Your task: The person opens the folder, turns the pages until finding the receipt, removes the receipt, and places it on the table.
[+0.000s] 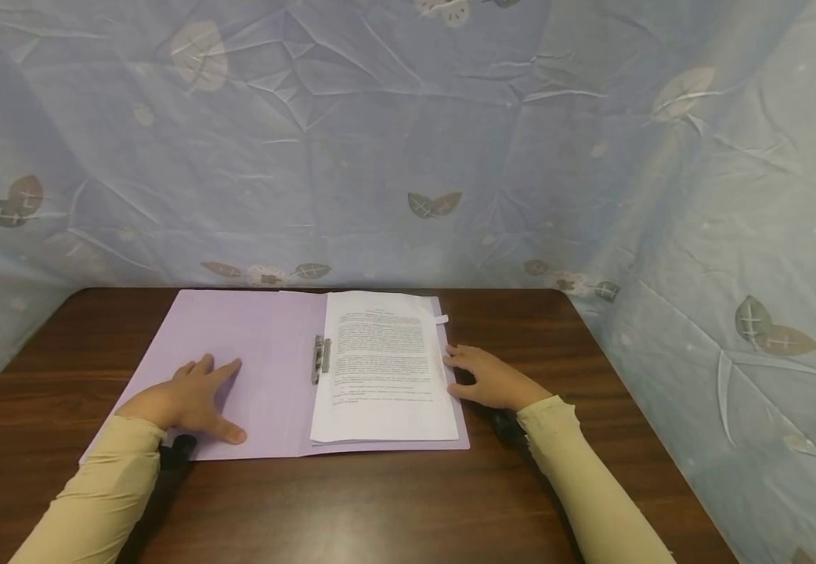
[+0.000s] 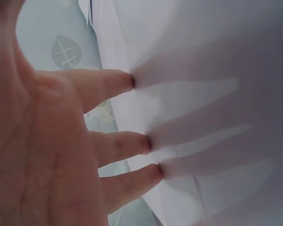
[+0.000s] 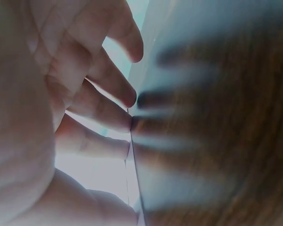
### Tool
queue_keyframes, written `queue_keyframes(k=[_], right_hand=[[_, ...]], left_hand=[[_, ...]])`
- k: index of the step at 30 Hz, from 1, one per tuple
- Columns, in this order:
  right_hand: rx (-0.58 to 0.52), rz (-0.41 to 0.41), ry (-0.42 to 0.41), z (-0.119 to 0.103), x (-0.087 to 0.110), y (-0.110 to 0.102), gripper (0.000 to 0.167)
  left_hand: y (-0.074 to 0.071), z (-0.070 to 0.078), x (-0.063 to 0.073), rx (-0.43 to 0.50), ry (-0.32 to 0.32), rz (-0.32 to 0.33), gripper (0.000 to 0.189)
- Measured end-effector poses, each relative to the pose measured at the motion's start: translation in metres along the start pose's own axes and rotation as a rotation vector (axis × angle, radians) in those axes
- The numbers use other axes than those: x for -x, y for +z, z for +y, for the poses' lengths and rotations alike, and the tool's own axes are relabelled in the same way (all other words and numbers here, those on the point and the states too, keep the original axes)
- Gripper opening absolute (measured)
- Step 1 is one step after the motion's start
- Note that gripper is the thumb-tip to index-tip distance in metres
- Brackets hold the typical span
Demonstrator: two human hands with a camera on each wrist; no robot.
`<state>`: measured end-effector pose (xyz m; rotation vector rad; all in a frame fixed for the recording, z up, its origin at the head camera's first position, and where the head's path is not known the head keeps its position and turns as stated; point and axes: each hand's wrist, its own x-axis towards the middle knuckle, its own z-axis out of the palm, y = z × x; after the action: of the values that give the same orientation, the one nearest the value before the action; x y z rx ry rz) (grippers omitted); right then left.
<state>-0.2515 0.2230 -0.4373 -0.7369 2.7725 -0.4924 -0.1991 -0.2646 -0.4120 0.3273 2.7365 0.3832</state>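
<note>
A purple folder (image 1: 267, 329) lies spread flat on the table, its metal clip (image 1: 321, 358) near the spine. Printed sheets (image 1: 383, 423) rest on its right half, and a small white tab (image 1: 441, 319) sticks out at their right edge. With fingers spread, my left hand (image 1: 193, 399) rests on the left cover; the left wrist view shows its fingertips (image 2: 155, 170) touching the pale surface. My right hand (image 1: 490, 377) is at the folder's right edge. In the right wrist view its fingers (image 3: 111, 80) reach down to that edge, fairly straight, gripping nothing.
The dark wooden table (image 1: 380, 509) extends in front of the folder and to both sides. Behind and to the right hangs a bluish cloth (image 1: 380, 157) with leaf prints. Dark wrist straps (image 1: 181, 450) show below the hands.
</note>
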Motion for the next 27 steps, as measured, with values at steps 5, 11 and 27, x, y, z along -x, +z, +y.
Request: queue_keyframes(k=[5, 11, 27], right_hand=[[0.009, -0.008, 0.010, 0.002, 0.001, -0.002, 0.064], [0.015, -0.001, 0.017, 0.004, 0.005, -0.004, 0.058], [0.027, 0.086, 0.041, 0.020, 0.012, -0.013, 0.039]], left_hand=[[-0.003, 0.005, 0.003, 0.012, -0.002, -0.005, 0.121], [-0.004, 0.009, 0.003, 0.008, -0.004, 0.000, 0.112], [-0.003, 0.028, 0.004, -0.017, 0.042, 0.065, 0.094]])
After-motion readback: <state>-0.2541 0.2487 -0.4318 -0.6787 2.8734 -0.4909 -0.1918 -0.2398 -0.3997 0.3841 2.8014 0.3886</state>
